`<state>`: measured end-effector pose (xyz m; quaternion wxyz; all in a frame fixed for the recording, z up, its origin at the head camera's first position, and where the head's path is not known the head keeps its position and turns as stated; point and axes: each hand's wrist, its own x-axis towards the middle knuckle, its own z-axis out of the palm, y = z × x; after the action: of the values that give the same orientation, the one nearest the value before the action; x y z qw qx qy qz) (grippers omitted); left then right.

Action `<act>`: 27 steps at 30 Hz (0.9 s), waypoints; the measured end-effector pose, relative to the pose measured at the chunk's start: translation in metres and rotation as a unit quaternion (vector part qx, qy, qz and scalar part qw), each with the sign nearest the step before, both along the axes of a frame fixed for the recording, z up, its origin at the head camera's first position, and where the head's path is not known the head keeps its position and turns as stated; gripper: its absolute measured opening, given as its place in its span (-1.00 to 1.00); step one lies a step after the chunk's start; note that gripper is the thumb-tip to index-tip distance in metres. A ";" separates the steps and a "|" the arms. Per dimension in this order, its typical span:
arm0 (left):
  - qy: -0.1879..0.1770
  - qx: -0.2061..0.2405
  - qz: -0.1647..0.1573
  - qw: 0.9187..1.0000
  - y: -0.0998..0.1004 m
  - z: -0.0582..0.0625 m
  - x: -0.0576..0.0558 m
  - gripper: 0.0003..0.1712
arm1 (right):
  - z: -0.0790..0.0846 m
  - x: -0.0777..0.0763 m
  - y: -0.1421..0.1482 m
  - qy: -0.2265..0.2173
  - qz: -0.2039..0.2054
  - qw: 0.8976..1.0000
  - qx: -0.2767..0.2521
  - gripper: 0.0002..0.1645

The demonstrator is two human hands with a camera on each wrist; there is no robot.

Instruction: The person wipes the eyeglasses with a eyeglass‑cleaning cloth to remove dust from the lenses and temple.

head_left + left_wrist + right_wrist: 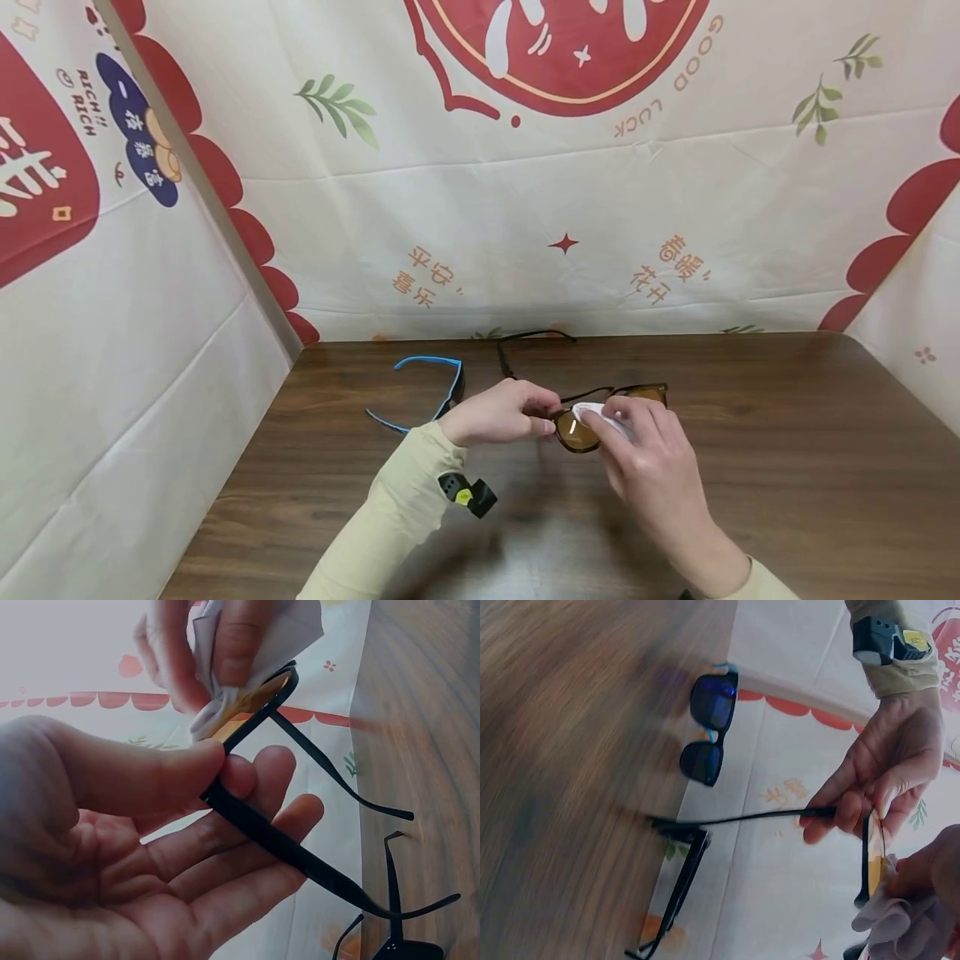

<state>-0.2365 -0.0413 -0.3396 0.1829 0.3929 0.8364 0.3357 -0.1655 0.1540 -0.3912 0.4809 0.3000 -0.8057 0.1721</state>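
Our left hand pinches the glasses by one edge above the desk, likely steadying them with the lens free; our right hand pinches a cloth to it.

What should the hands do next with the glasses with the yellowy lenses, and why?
Probably gently rub the white cloth over the amber lens nearer the left hand, because the right hand pinches the cloth at that lens while the left steadies the amber-lensed sunglasses near a hinge.
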 end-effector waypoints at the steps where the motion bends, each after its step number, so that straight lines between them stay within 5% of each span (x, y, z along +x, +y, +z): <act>1: 0.001 0.000 0.002 1.000 0.001 -0.001 0.000 -0.87 | 0.000 0.000 -0.001 -0.012 0.008 1.000 -0.002 -0.61; 6: -0.004 0.000 0.011 1.000 0.002 -0.003 0.002 -0.85 | -0.004 0.003 -0.006 -0.077 0.048 0.996 0.006 -0.62; 12: -0.010 -0.007 0.019 1.000 -0.001 -0.006 0.003 -0.83 | -0.009 0.007 0.000 -0.089 0.068 0.993 0.024 -0.50; 22: -0.020 -0.007 0.016 1.000 -0.005 -0.004 0.005 -0.83 | -0.003 0.004 0.011 -0.073 -0.017 0.997 -0.019 -0.48; 27: -0.028 -0.004 0.022 0.999 -0.005 -0.002 0.009 -0.85 | 0.001 0.000 0.004 -0.065 -0.018 0.997 -0.022 -0.48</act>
<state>-0.2277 -0.0464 -0.3411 0.2002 0.3644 0.8405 0.3475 -0.1656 0.1578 -0.3905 0.4370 0.2631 -0.8366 0.1998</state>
